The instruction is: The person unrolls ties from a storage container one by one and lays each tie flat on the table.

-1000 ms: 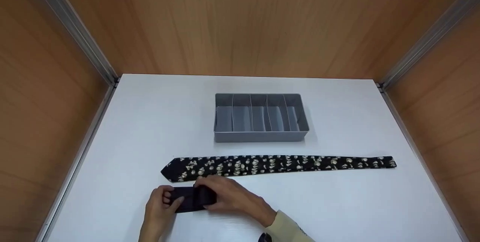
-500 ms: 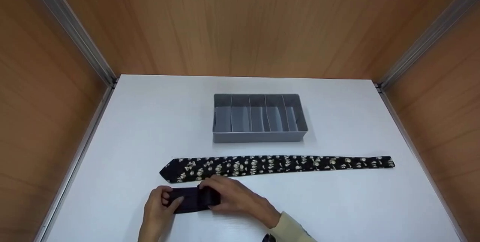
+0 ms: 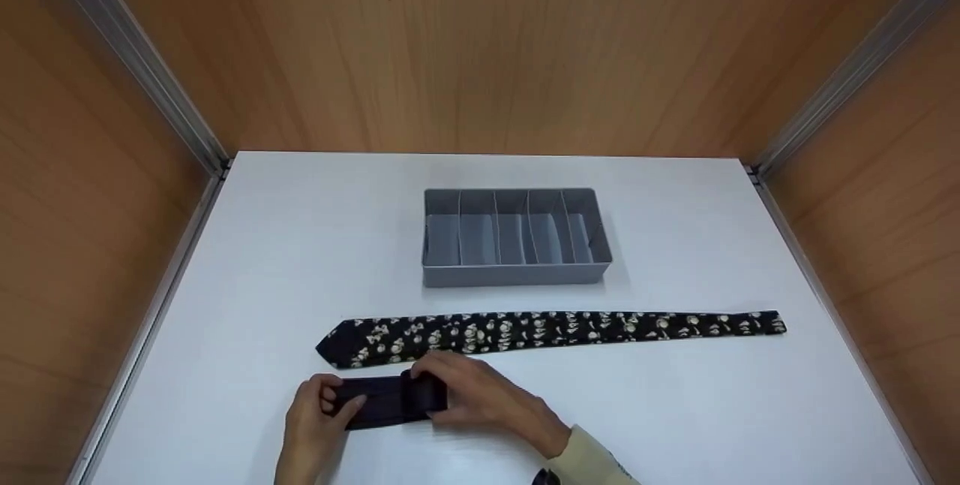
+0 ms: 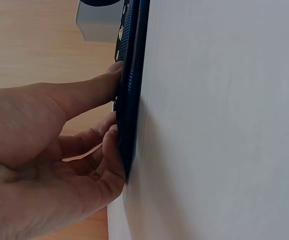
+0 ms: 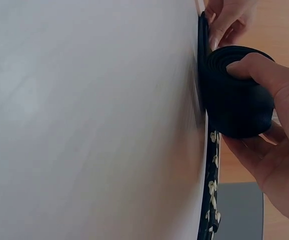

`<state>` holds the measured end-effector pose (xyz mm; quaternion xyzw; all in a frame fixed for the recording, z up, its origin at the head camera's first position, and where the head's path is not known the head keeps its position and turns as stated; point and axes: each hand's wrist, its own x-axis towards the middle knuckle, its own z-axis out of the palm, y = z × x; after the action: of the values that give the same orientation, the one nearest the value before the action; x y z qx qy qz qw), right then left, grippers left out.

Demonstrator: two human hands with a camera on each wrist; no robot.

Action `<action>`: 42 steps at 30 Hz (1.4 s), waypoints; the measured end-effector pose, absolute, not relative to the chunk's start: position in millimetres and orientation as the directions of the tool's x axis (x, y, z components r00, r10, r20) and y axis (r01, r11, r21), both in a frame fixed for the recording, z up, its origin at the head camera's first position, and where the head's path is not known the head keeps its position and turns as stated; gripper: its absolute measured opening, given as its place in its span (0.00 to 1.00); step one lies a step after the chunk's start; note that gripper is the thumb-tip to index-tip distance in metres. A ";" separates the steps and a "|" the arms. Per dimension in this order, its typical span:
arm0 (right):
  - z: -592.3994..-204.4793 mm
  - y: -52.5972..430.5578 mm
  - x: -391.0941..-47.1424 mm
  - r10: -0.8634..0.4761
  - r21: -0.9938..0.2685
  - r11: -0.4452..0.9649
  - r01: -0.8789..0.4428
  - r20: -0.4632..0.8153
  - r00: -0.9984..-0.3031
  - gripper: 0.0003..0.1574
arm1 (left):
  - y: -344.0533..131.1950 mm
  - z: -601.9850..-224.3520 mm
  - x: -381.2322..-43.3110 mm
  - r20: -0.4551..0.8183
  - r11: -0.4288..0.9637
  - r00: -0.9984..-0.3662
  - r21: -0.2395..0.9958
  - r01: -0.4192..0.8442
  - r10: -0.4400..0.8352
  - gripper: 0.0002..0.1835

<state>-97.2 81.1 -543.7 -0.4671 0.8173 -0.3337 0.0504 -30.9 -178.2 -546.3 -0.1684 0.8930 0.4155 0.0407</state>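
Observation:
A plain dark necktie (image 3: 381, 400) lies partly flat on the white table, its other part wound into a thick roll (image 5: 239, 102). My left hand (image 3: 310, 421) pinches the flat end, thumb on top and fingertips along the edge, as the left wrist view shows. Round the roll, my right hand (image 3: 484, 399) has its thumb on one coiled side and fingers on the other. Just beyond both hands a black necktie with pale floral figures (image 3: 555, 328) stretches flat across the table, its pointed wide end at the left.
Behind the patterned necktie stands a grey box (image 3: 517, 275) with several compartments in a row. The white table (image 3: 675, 410) is bounded by wood-grain panels (image 3: 480, 49) at the back and both sides, with metal corner strips.
My right hand and the roll have shifted slightly right, away from my left hand. More flat necktie shows between the hands. My left hand keeps its pinch.

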 end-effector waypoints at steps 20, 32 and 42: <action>-544.8 95.8 -97.3 -0.785 -0.610 0.364 -0.704 0.207 -0.584 0.41 | -178.9 -545.2 -30.8 -0.225 0.594 -0.937 0.727 -0.345 -0.268 0.22; -542.7 106.6 -99.2 -0.793 -0.594 0.365 -0.717 0.206 -0.574 0.39 | -178.9 -543.5 -30.7 -0.212 0.601 -0.943 0.729 -0.328 -0.257 0.22; -540.7 111.1 -99.6 -0.799 -0.611 0.372 -0.698 0.172 -0.576 0.39 | -178.4 -544.3 -31.2 -0.221 0.590 -0.941 0.735 -0.334 -0.257 0.22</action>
<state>-99.6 111.1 -540.7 -0.4539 0.8247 -0.3287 0.0764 -31.2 -178.4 -544.3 -0.1659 0.8905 0.4212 0.0458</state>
